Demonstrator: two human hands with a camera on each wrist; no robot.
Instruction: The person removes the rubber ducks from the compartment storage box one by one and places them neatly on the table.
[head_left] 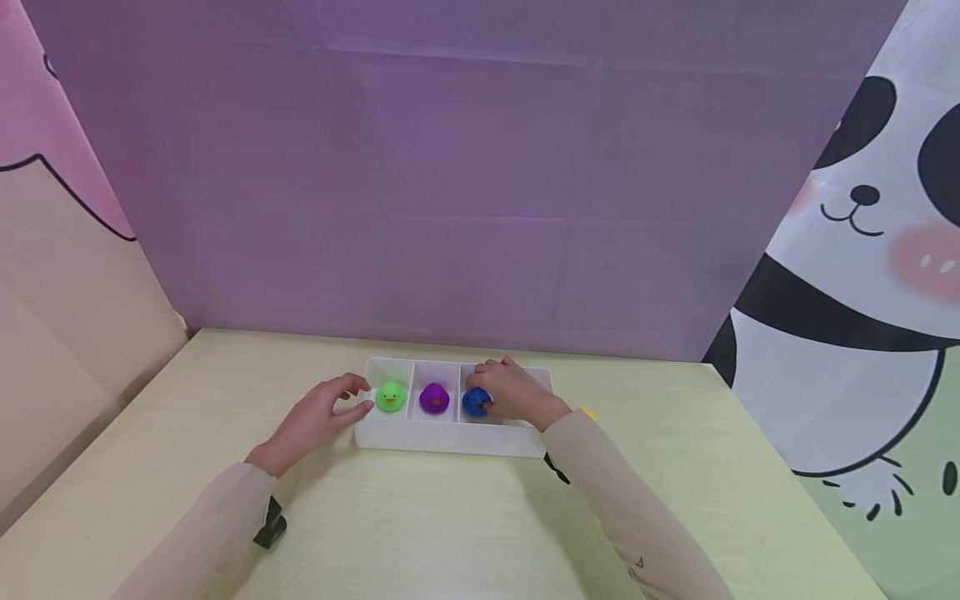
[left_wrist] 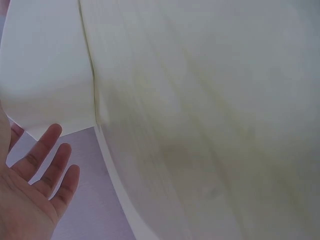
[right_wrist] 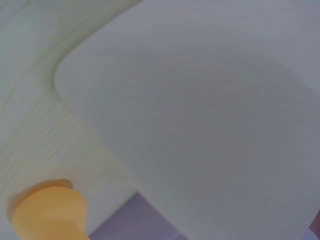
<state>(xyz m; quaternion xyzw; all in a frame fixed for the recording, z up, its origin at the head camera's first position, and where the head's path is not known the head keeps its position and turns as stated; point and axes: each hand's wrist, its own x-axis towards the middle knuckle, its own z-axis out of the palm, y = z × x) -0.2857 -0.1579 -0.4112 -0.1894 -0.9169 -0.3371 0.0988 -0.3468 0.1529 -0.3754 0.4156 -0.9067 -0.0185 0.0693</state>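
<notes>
A white divided tray point(head_left: 450, 437) stands on the table, a small toy duck in each of its three visible left compartments. The green duck point(head_left: 390, 396) sits leftmost, the purple duck point(head_left: 434, 399) beside it. My right hand point(head_left: 510, 392) reaches over the tray and pinches the blue duck point(head_left: 476, 402) in the third compartment. That hand and wrist partly cover the tray's right end. At the tray's left end my left hand point(head_left: 322, 417) lies with relaxed, spread fingers and holds nothing; whether it touches the tray I cannot tell.
A yellow duck point(right_wrist: 50, 212) is on the table outside the tray, mostly hidden behind my right wrist in the head view. Behind the pale wooden table point(head_left: 420, 525) rises a purple backdrop point(head_left: 465, 183). A panda-print panel point(head_left: 862, 333) stands at the right.
</notes>
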